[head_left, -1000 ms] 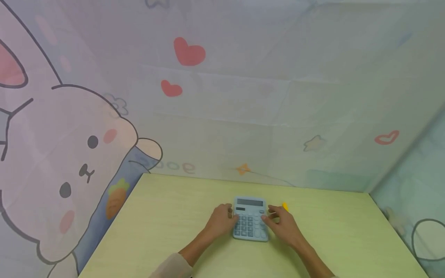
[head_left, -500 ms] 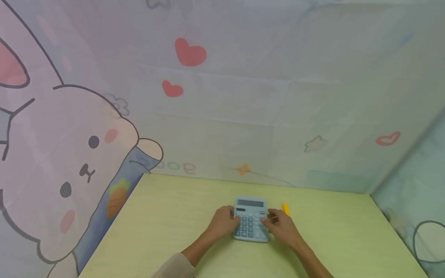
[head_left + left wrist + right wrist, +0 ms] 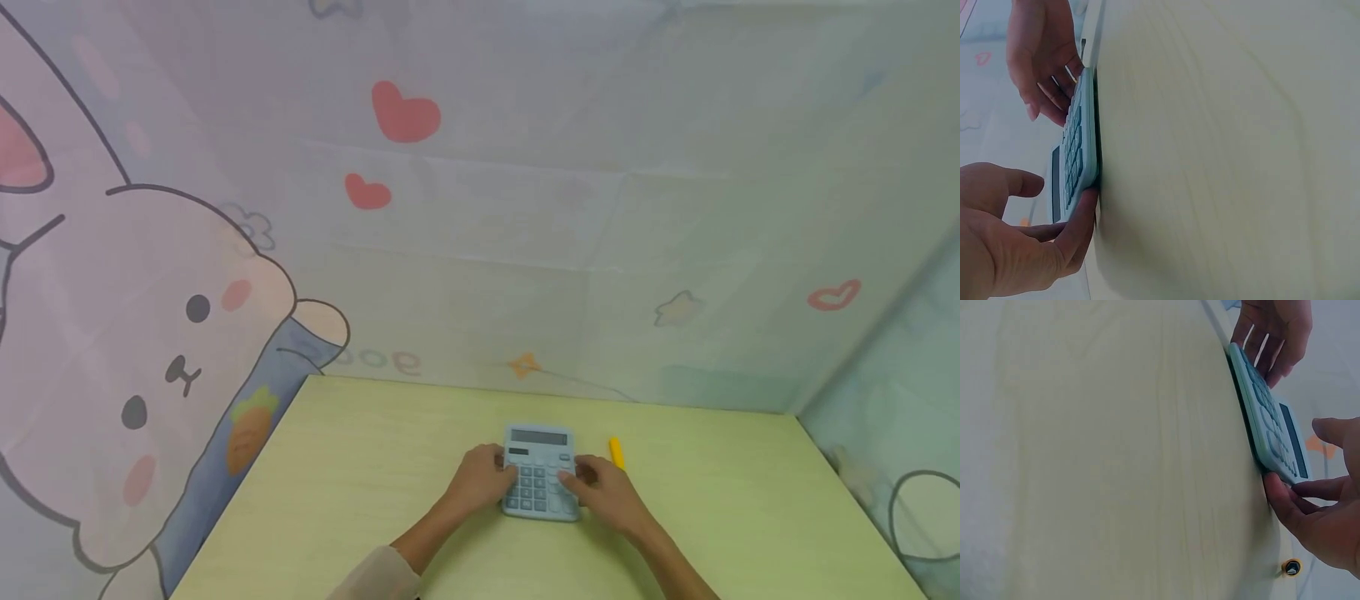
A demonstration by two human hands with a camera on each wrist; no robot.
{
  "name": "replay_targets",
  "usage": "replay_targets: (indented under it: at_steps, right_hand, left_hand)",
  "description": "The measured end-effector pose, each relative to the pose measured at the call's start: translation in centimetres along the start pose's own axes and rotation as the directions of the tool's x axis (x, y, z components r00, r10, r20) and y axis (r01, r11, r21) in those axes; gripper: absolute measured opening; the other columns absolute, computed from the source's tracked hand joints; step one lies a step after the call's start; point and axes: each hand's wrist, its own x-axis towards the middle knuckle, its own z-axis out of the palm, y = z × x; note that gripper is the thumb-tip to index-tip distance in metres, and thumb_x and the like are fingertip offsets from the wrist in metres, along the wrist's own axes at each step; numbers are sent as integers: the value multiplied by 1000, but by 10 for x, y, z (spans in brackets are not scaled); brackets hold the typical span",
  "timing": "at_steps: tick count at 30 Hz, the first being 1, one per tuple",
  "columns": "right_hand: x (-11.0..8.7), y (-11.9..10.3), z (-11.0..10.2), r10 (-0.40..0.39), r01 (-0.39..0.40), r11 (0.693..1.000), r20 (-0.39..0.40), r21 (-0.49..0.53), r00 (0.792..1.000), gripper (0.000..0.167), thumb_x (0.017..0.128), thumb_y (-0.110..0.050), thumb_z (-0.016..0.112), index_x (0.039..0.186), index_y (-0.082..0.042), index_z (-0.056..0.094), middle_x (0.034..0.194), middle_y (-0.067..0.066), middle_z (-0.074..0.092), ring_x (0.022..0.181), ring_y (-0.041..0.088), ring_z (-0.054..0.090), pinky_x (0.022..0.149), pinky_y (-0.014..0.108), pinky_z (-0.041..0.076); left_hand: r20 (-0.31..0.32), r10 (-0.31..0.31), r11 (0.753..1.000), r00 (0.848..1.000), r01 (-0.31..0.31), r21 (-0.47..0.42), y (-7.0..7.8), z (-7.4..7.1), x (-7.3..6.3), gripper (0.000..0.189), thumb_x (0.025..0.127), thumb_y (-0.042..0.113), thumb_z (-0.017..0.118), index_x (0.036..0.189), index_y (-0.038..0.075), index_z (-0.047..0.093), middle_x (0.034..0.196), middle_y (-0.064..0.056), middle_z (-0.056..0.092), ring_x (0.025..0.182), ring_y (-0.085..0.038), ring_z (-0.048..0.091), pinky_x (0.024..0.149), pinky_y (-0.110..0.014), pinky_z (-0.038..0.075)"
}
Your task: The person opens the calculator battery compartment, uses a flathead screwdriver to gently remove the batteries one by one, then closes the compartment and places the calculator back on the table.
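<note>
A light blue desk calculator (image 3: 542,457) lies on the pale yellow-green table between both hands, its display at the far end. My left hand (image 3: 477,481) is at its left side. Its fingertips touch the edge in the left wrist view, while the thumb stays raised above the keys. At the right side my right hand (image 3: 609,495) touches the other edge with its fingers (image 3: 1280,490). The right thumb (image 3: 1329,430) hovers apart from the keypad in the right wrist view. Neither hand's fingers are curled round the calculator.
A slim yellow stick-like thing (image 3: 617,453) lies just beyond the right hand; the right wrist view shows its round end (image 3: 1292,568) with a dark centre. Behind the table (image 3: 360,442) hangs a cloth backdrop (image 3: 480,225) printed with a rabbit and hearts.
The right hand has come slightly lower and closer to the calculator's right edge, baring more of the yellow thing. The calculator and the left hand have hardly moved.
</note>
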Motion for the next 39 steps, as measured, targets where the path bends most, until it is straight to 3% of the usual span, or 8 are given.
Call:
replay_targets:
  at_steps: [4,9,12,16,25,29,33,39]
  right_hand:
    - [-1,0,0,34,-35,998,12,43,999,64,99,-40,76,137,9,63,121,13,71,107,25,67,91,45,59]
    - [0,-2,-1,100,-105,979,41,175,994,61,101,-34,75,138,12,60,124,17,70,104,25,69,78,37,63]
    - [1,-3,-2,130,-138,971,55,194,990,61,101,-33,74,138,12,59,126,19,70,103,25,69,78,37,63]
    - [3,-5,-3,142,-150,974,62,169,988,61,101,-34,74,137,13,60,127,21,70,103,26,69,78,37,62]
    - [5,-10,-2,177,-187,965,70,184,982,56,101,-33,73,133,12,64,120,16,73,94,22,69,76,38,62]
    - [5,-14,-3,183,-196,963,85,184,979,56,101,-33,72,132,13,65,118,15,73,95,22,69,76,38,63]
    - [6,-19,-5,187,-201,963,90,178,978,57,101,-34,72,132,14,65,115,15,73,94,23,69,77,39,62]
    - [6,-24,-8,189,-203,958,89,202,978,60,102,-39,72,130,13,65,114,15,73,91,23,71,76,39,63]
  left_hand:
    - [-2,33,999,999,-33,-4,-6,3,4,35,94,16,70,112,-14,69,89,-12,66,78,-22,59,67,-41,53]
    - [-10,101,995,995,-101,10,-40,19,22,29,97,28,67,76,12,56,64,5,45,53,-10,42,47,-30,36]
    - [-10,110,994,994,-110,4,-55,28,29,34,99,31,66,73,16,51,62,6,42,52,-10,40,44,-29,33]
    - [-11,102,995,995,-102,6,-60,32,31,30,98,31,66,75,15,54,63,5,45,53,-11,43,45,-29,34]
    - [-46,80,996,996,-81,-38,-21,10,8,25,97,21,66,78,5,60,64,3,47,57,-13,43,50,-31,34]
    - [-32,5,1000,999,-6,-22,-7,3,4,31,97,21,68,104,-9,72,85,-8,66,77,-20,58,67,-39,52]
    - [-18,-37,999,999,37,-22,-4,-1,4,45,98,23,68,123,-14,69,110,-20,72,99,-30,66,88,-52,57]
    - [-18,-54,998,998,54,-26,1,-7,6,46,98,27,68,122,-13,69,113,-23,72,104,-36,69,91,-55,57]
